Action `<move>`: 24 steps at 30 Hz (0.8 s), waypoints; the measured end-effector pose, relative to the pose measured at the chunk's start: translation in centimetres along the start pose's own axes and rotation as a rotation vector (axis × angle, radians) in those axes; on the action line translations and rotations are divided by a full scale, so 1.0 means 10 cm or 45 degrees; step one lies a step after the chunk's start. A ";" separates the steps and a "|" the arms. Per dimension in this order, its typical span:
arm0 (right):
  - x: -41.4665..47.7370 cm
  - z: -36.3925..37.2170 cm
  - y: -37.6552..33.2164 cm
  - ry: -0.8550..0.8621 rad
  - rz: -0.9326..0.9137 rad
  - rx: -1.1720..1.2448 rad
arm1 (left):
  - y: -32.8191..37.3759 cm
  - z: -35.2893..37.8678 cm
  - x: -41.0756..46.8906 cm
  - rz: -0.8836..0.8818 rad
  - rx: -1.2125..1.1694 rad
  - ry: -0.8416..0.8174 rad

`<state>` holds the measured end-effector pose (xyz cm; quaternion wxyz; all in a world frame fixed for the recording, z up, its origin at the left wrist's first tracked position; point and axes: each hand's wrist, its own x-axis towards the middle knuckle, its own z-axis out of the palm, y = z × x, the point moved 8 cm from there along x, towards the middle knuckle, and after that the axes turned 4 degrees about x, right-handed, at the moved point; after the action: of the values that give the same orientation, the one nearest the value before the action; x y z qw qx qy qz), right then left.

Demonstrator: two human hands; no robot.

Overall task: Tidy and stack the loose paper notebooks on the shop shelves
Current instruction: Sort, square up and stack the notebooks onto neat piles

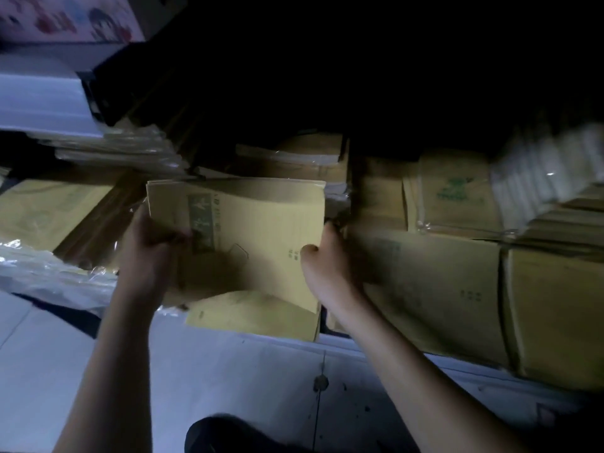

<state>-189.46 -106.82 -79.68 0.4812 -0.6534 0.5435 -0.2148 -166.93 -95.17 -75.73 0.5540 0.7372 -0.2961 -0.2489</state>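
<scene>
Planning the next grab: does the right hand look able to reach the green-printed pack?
Likely yes, once freed: the right hand grips the notebook stack, but nothing lies between it and the green-printed pack.

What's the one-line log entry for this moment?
left hand: grips notebook stack left edge | right hand: grips its right edge | stack: at shelf front | view: blurred, dim
</scene>
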 end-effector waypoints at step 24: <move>-0.18 -2.05 1.87 0.467 0.567 -0.073 | -0.61 2.51 -0.58 -0.378 0.246 -0.609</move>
<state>-215.98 -112.26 -86.25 0.3915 -0.4817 0.7573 -0.2028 -187.41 -106.57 -87.96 0.3533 0.7421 -0.3295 -0.4646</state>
